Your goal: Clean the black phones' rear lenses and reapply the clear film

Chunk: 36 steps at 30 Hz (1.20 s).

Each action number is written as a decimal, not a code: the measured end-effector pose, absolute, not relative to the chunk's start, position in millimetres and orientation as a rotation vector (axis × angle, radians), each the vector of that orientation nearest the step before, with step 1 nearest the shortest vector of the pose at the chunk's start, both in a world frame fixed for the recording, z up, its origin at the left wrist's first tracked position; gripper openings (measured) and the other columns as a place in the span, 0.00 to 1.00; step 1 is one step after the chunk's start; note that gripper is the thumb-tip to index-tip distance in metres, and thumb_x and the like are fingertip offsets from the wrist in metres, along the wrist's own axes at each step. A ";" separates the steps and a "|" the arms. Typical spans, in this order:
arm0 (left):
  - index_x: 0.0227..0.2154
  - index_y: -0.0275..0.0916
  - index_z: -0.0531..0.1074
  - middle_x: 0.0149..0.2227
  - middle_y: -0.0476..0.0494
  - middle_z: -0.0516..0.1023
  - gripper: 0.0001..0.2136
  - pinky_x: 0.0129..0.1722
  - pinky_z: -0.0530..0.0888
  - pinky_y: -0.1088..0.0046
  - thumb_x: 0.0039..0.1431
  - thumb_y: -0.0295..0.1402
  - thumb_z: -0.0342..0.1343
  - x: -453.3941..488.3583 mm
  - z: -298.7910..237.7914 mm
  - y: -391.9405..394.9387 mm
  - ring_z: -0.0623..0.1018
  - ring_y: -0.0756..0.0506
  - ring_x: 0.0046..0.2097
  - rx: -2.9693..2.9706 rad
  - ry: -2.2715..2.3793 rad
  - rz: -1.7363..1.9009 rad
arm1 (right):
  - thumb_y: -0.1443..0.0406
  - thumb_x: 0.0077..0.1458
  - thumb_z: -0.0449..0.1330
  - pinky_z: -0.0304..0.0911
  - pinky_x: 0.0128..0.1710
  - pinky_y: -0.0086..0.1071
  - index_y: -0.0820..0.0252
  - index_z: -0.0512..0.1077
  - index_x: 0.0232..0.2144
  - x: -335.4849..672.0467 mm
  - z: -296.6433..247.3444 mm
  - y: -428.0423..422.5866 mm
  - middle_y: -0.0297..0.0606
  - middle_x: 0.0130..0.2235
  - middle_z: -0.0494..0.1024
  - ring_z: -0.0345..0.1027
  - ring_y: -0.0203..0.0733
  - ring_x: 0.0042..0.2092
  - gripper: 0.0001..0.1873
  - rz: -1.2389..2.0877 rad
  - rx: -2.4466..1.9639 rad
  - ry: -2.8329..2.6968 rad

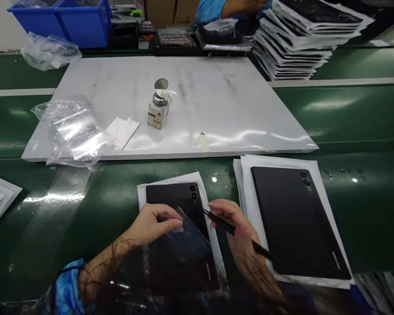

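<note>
The black back cover [180, 227] lies flat on a white sheet [174, 181] on the green desk [85, 210], right in front of you. A clear film [187, 232] is half lifted off it. Your left hand [153, 225] pinches the edge of that film, so its grip is closed on the film. Your right hand [234, 227] sits just beside the cover, and its grip is closed on black tweezers [236, 232]. The tweezer tips point at the cover near its little camera holes.

To your right lies a second black cover [295, 223] on its own white sheet. Past both sits a big white board [216, 100]. On it stand a small bottle [158, 107], a white wipe [122, 131] and some crinkly clear bags [72, 131]. Far back you see a stack of trays [298, 39], blue bins [68, 19], and another person's blue sleeve [210, 8].
</note>
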<state>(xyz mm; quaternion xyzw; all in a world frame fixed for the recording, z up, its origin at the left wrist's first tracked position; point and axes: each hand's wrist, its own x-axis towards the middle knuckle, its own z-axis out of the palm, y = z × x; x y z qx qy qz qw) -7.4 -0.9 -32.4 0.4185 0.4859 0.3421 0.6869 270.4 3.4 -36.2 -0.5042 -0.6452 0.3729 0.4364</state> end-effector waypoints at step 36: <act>0.31 0.45 0.91 0.35 0.40 0.99 0.10 0.43 0.89 0.65 0.65 0.43 0.77 -5.2 -25.5 -3.7 0.96 0.36 0.39 1.114 1.190 0.687 | 0.70 0.68 0.82 0.91 0.35 0.39 0.44 0.91 0.39 236.8 -19.3 -5.6 0.37 0.38 0.96 0.94 0.51 0.36 0.12 1.006 -0.984 -1.503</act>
